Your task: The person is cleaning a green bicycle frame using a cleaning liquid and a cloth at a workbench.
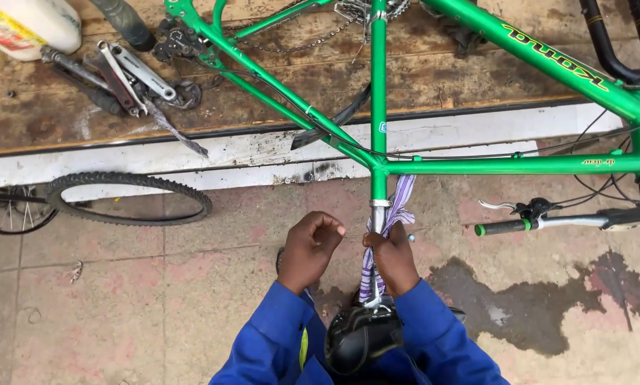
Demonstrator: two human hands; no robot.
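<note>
**Both hands at the seatpost of an upturned green bike**

The green bike frame (pixel 434 165) sits upside down, saddle (pixel 359 335) at the bottom of the view between two blue sleeves (pixel 277 335). The right hand (pixel 391 258) is closed around the silver seatpost (pixel 377 221) and a purple-and-white striped cloth (pixel 398 207) – the cloth runs up from the fist toward the frame junction and hangs down below it, next to the post. The left hand (pixel 309 246) is curled into a loose fist just beside the post, fingers folded in; can't tell whether it pinches anything, since the palm side faces away.

Hard to read or cut off:
- The seatpost is mostly covered by hand and cloth; only a short bit shows.
- The saddle is partly hidden by the sleeves.
- The handlebar grip w/ green ends (pixel 505 227) and brake lever sit to the right, bar running out of view.
- A loose wheel (pixel 129 199) lies left on the tiled floor – a second one is cropped at the edge.
- On the wooden bench (pixel 263 100) behind: chain, tools, a white bottle, all partly cut off at the top.
</note>
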